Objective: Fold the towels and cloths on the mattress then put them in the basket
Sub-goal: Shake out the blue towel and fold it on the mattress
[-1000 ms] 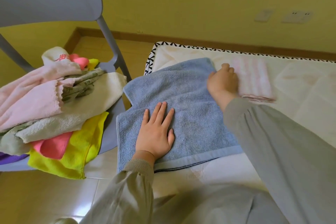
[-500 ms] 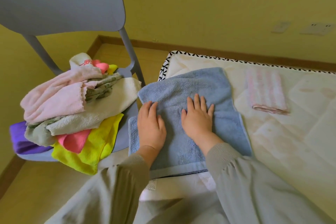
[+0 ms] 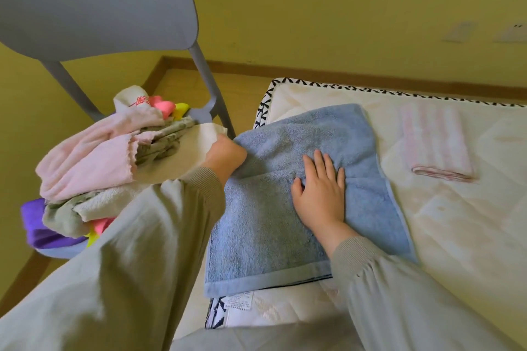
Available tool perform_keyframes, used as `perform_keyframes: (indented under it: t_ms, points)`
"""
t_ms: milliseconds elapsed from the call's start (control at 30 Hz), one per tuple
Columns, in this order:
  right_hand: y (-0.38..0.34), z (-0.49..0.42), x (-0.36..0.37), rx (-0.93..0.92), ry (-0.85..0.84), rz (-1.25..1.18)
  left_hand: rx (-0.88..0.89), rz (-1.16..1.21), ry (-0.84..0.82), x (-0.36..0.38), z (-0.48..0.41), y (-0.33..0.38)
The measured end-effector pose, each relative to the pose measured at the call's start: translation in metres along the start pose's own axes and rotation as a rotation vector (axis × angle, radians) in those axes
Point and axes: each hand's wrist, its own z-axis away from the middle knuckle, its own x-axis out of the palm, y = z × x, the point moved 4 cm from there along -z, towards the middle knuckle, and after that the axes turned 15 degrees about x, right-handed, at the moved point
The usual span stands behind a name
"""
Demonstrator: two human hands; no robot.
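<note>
Since earlier frame, left grip [image 3: 225, 155] moved from middle of blue towel [image 3: 271, 214] to its far-left edge. Right grip [image 3: 320, 194] stays flat, fingers spread, pressing towel centre. Left fingers hidden behind knuckles: clenched or released, cannot tell. Towel lies part-folded at near-left corner of mattress [image 3: 456, 236], left edge along mattress edge. Risk: thick springy terry, so layers may creep and fold skew; uneven pull may drag towel off edge. Beyond, pink striped cloth [image 3: 436, 142]: thin, folded flat, well apart. Limp loose pile [image 3: 94, 162] on chair [image 3: 94, 0] could snag.

Mattress [image 3: 445, 236]: blue towel [image 3: 265, 225] spread flat under fingers [image 3: 323, 164] of right hand [image 3: 319, 196]; folded pink striped cloth [image 3: 436, 142] well right of fingertips. Grey chair [image 3: 94, 0] seat: heap of cloths [image 3: 91, 162] touching left hand [image 3: 225, 154].
</note>
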Motion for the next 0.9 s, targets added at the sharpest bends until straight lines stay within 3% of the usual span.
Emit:
perform_keyframes:
  t_ms: [233,467,633,733,900]
  points:
    - [-0.001,-0.002,-0.005,-0.007,0.023,0.002,0.025,0.468,0.291,-0.009,-0.014,-0.013]
    - [-0.004,-0.01,-0.011,0.015,0.031,0.044,0.02,0.685,0.524,-0.057,-0.033,-0.012]
    - [-0.003,-0.011,-0.011,0.001,-0.042,0.115,0.048,0.64,0.565,-0.06,-0.031,-0.005]
    - [-0.003,-0.015,-0.014,-0.017,-0.099,0.114,0.114,0.309,0.449,-0.045,-0.017,0.003]
    - [0.004,-0.022,-0.019,0.062,-0.05,0.083,0.578,-0.094,0.176,0.028,0.019,0.042]
